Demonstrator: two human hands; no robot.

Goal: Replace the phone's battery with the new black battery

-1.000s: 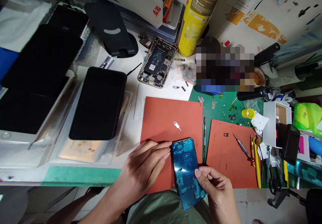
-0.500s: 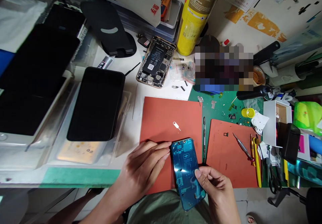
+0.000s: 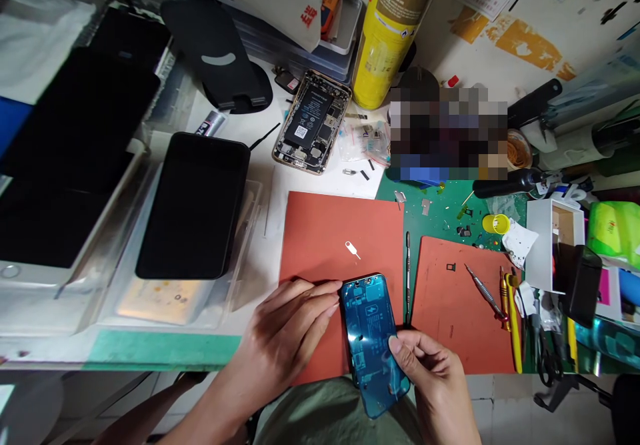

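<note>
My right hand (image 3: 443,381) grips the lower right edge of a smartphone (image 3: 373,338), thumb on its face and fingers behind. The phone is tilted over the table's front edge, and its face is covered by a glossy blue film printed with internal parts and a battery mark. My left hand (image 3: 295,325) is closed, fingers bunched, with the fingertips at the phone's upper left edge. Whatever they pinch is too small to make out. Beyond the phone, a SIM eject pin (image 3: 353,250) lies on the red mat (image 3: 315,231). A metal spudger (image 3: 408,278) lies just right of that mat.
An opened phone (image 3: 313,121) with its battery exposed lies at the back. A black-screened phone (image 3: 194,205) rests on a clear plastic box at left. On a second red mat (image 3: 465,338) are a small tray (image 3: 451,267) and a screwdriver (image 3: 484,291). A yellow can (image 3: 377,65) stands behind.
Both hands and the phone hold nearly the same pose. The whole view has shifted very slightly.
</note>
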